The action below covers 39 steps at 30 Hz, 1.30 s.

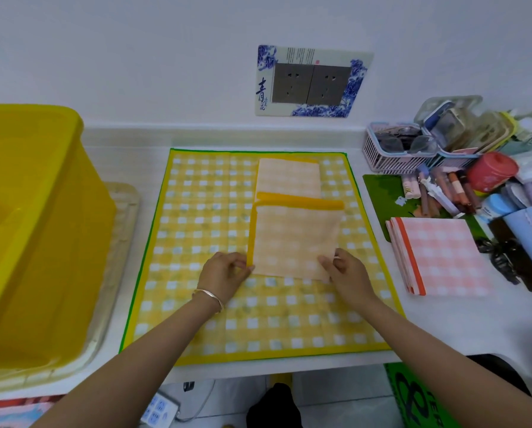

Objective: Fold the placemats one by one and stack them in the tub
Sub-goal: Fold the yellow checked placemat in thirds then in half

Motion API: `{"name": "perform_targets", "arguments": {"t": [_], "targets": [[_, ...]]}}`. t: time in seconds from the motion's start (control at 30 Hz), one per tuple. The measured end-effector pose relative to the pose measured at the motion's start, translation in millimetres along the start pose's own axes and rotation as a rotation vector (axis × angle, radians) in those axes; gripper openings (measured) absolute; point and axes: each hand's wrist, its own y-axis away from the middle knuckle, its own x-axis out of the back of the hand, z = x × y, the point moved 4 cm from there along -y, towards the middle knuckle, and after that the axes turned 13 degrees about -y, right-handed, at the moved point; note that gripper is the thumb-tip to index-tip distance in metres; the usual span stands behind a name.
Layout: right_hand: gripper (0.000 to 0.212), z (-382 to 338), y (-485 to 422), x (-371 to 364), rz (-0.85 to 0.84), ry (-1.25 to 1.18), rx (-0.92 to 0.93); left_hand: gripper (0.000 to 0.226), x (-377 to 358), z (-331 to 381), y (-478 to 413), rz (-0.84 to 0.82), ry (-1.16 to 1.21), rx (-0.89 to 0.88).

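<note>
A pale orange checked placemat (295, 236) with an orange border lies partly folded on top of a large yellow checked placemat (196, 230) spread flat on the white counter. My left hand (226, 273) pinches its near left corner by the border. My right hand (343, 270) pinches its near right corner. A folded pink checked placemat (443, 254) lies to the right on the counter. The yellow tub (39, 230) stands at the left on a beige tray; I cannot see its inside floor.
A beige tray (122, 242) sits under the tub. At the back right stand a pink basket (394, 149), a red jar (493, 171) and several small tubes and bottles on a green mat (382, 186). A wall socket plate (311, 81) is behind the counter.
</note>
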Motion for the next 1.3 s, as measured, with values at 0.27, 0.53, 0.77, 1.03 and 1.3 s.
{"name": "perform_targets", "arguments": {"t": [0.27,0.53,0.77,1.03,1.3], "targets": [[0.012,10,-7,0,0.206,-0.001,-0.089,0.029,-6,7,-15,-0.117,-0.073,0.207],[0.009,4,-5,-6,0.272,0.067,0.014,0.026,1,23,-6,0.04,-0.214,0.093],[0.011,-4,5,-8,0.27,0.225,0.141,0.053,-36,31,37,-0.053,-0.71,-0.691],[0.055,6,41,-50,-0.198,0.728,0.552,0.057,-41,24,35,-0.205,-0.782,-0.61],[0.058,11,46,-51,-0.275,0.863,0.445,0.058,-38,30,35,-0.234,-0.783,-0.584]]}}
